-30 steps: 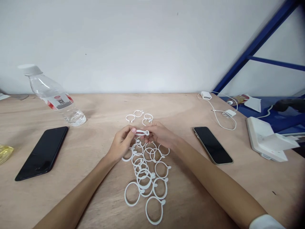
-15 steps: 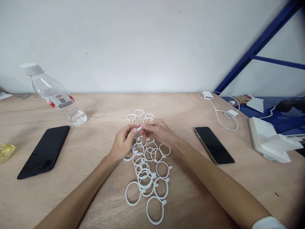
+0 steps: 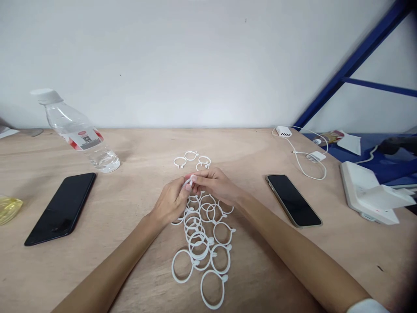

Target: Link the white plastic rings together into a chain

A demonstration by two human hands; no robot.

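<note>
Between the fingertips of both hands is a white plastic ring (image 3: 187, 181) with a small tab, partly hidden by the fingers. My left hand (image 3: 171, 199) pinches it from the left, thumb on top. From the right, my right hand (image 3: 217, 184) grips it with thumb and fingers closed. Below and nearer to me lies a heap of similar white rings (image 3: 224, 278), several overlapping, each with a round tab. Beyond my hands, a few more white rings (image 3: 191, 158) lie in a small group on the wooden table (image 3: 140, 269).
To the left are a tilted-looking water bottle (image 3: 85, 137), a black phone (image 3: 61, 208) and part of a yellowish clear object (image 3: 9, 209). On the right lie another phone (image 3: 293, 200), a white charger with cable (image 3: 316, 156) and a white stand (image 3: 368, 191). A wall (image 3: 195, 65) rises behind.
Both hands have turned the held ring, which now points more upright between the fingers. My left hand has rolled slightly and sits closer to the right one.
</note>
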